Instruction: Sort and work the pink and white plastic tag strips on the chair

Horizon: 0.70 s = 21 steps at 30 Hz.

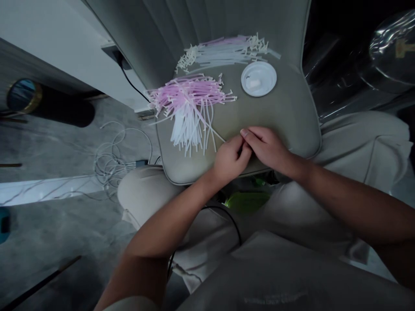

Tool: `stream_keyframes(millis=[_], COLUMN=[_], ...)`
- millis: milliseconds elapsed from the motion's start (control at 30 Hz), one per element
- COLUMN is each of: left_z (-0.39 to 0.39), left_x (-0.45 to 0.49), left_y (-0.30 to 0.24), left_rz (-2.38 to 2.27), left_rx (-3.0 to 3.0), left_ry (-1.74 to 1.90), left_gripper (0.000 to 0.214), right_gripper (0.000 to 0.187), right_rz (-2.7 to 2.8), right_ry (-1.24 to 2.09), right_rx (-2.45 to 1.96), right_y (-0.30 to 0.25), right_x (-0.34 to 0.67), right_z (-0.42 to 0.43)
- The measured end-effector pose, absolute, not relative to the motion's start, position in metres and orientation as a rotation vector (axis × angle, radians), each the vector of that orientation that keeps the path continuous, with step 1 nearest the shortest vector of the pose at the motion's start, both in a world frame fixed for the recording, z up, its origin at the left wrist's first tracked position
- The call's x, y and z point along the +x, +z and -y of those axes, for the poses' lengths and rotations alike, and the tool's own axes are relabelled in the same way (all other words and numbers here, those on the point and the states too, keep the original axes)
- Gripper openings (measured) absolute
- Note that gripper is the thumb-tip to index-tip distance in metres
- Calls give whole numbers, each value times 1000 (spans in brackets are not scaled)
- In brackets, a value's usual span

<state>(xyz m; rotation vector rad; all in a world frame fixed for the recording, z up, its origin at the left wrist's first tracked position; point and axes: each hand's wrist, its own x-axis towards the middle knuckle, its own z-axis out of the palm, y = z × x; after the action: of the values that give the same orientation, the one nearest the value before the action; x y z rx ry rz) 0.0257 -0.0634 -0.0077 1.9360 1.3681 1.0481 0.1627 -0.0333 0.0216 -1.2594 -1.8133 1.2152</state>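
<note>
My left hand [231,159] and my right hand [266,147] meet at the front of a grey chair seat [292,116]. Both have their fingers pinched together where the hands touch. A thin pale strip [216,134] runs from the pinch toward a loose pile of pink and white cable ties [189,106] lying just left of my hands. A second, tidier bundle of white and pink ties [227,51] lies farther back on the seat. A round white lid [258,78] with a small white piece in it sits beside that bundle.
The chair backrest [194,26] rises behind the seat. Coiled white cables [113,162] lie on the grey floor at left, near a black cylinder [52,106]. A black cord [131,84] hangs from a wall socket. My knees in light trousers flank the seat.
</note>
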Motion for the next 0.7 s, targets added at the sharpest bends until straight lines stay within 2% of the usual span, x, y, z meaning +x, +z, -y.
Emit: stream_keyframes(millis=[700], left_z=[64], left_x=[26], left_y=[-5], left_rz=[-1388], left_rx=[1947], left_ry=[1013], left_gripper=[23], right_gripper=[41], right_rz=[1826], right_ry=[1220], right_rx=[-1283], right_y=[22], right_x=[164], right_z=[33])
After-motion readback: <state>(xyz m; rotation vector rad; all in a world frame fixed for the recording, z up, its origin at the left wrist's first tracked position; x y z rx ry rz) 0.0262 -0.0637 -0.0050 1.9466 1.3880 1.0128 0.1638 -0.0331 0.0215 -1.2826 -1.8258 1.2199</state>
